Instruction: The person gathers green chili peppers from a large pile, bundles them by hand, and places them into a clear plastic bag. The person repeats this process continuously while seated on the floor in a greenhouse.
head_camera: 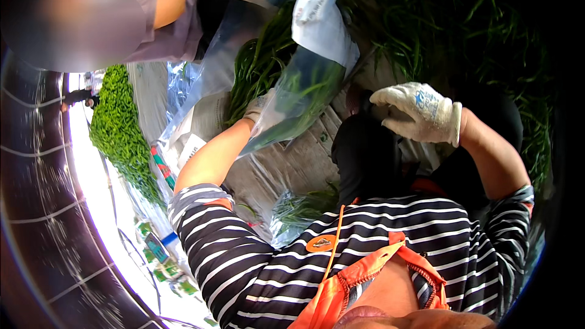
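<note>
My left hand [260, 108], in a pale work glove, reaches into the mouth of a clear plastic bag [301, 105] beside long green peppers [258, 71]. Its fingers are partly covered by the plastic, so whether they grip anything is not visible. A white woven sack [320, 20] with printing overlaps the bag's upper part. My right hand [416, 112], in a white glove with a blue print, is held above my dark-trousered knee. Thumb and fingers are apart and hold nothing.
Loose green peppers [438, 18] are heaped at the upper right. Another pile of green peppers [116, 123] lies to the left. A co-worker [169, 32] is at the upper left. Near my body, a filled plastic bag [297, 214] rests on grey sheeting [279, 169].
</note>
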A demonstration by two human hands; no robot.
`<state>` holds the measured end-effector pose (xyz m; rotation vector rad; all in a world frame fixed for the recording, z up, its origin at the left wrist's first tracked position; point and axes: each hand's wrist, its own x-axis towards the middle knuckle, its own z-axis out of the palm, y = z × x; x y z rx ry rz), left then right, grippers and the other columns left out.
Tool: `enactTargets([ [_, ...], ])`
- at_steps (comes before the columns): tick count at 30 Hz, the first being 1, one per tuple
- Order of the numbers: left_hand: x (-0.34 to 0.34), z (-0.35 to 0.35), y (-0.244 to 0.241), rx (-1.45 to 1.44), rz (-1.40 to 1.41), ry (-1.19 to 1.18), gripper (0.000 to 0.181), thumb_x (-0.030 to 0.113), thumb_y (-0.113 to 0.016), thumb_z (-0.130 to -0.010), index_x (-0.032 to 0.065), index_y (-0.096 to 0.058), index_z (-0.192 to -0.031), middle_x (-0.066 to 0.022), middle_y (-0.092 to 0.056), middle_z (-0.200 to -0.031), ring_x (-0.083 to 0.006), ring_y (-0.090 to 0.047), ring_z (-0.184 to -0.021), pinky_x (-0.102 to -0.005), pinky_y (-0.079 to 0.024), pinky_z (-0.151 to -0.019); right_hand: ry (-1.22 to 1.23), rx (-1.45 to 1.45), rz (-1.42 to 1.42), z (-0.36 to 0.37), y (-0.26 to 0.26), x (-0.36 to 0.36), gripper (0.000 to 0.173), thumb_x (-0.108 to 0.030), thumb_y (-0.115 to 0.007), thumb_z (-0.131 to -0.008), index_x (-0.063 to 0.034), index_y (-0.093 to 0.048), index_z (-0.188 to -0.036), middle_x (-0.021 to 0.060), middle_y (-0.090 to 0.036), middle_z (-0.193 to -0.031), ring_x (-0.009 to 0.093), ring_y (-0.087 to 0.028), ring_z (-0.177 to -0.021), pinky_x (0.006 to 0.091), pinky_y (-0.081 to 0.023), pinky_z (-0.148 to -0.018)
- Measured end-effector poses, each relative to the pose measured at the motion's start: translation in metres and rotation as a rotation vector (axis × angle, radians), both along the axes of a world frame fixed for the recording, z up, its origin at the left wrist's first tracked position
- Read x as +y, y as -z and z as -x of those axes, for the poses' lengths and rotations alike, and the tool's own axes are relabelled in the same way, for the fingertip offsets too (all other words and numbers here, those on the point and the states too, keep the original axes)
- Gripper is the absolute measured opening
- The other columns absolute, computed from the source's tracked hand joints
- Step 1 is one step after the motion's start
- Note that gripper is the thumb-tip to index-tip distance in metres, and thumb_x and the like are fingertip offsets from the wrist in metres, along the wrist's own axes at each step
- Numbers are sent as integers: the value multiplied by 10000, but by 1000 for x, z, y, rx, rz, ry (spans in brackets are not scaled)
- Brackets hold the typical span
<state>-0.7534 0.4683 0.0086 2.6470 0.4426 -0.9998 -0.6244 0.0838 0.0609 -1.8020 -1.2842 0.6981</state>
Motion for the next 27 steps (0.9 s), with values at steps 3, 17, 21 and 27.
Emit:
enactTargets([
  [3,15,13,21,-65,286,-53,741,225,-785,-699,-5,-518,-1351,-252,-638,-1194,-379,-620,-1126,-416,-481,-974,11,-145,-10,-2,8,-5,395,-165,-669,-861,8,-575,-1204,197,-683,-1064,381,-658,-997,442,-543,-860],
  [17,-10,22,37,-33,221,18,790,154,-839,-644,-19,-523,-1346,-207,-620,-1255,-338,-593,-1169,-385,-471,-991,-64,-163,303,-2,1,-19,440,-206,-685,-885,-36,-554,-1270,158,-666,-1100,349,-639,-1054,446,-506,-958],
  [21,-20,18,31,102,14,43,765,142,-833,-645,-16,-528,-1329,-216,-616,-1244,-348,-593,-1155,-388,-474,-990,-47,-222,248,1,6,-26,383,-207,-674,-888,-21,-574,-1208,156,-674,-1030,352,-656,-996,444,-529,-892],
  [27,8,36,51,256,309,-340,720,111,-808,-672,-21,-535,-1326,-192,-638,-1193,-311,-621,-1074,-378,-512,-920,-73,-295,258,0,6,-31,330,-223,-645,-926,11,-600,-1155,157,-704,-958,342,-705,-912,415,-579,-814],
])
